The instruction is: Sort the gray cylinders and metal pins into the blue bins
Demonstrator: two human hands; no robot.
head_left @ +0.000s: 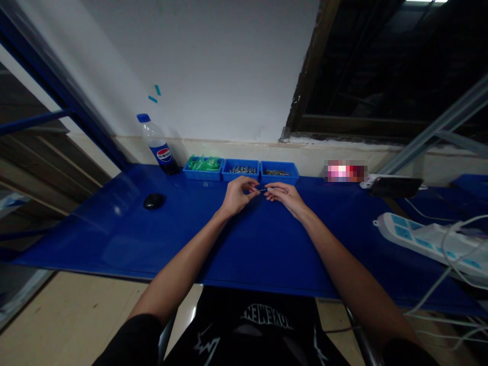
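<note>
My left hand (238,195) and my right hand (284,196) meet fingertip to fingertip above the blue table, just in front of the bins. A thin metal piece (262,190) spans the gap between them, pinched at one end by each hand. Behind the hands stand three blue bins in a row. The left bin (204,175) holds green plastic bags, the middle bin (239,177) holds small metal parts, and the right bin (280,179) holds thin metal pieces.
A cola bottle (163,154) stands back left, with a black mouse-like object (154,201) nearer me. On the right of the table (263,254) lie a phone (396,187), a power strip (412,238) and white cables. A pixelated item (345,171) is by the wall.
</note>
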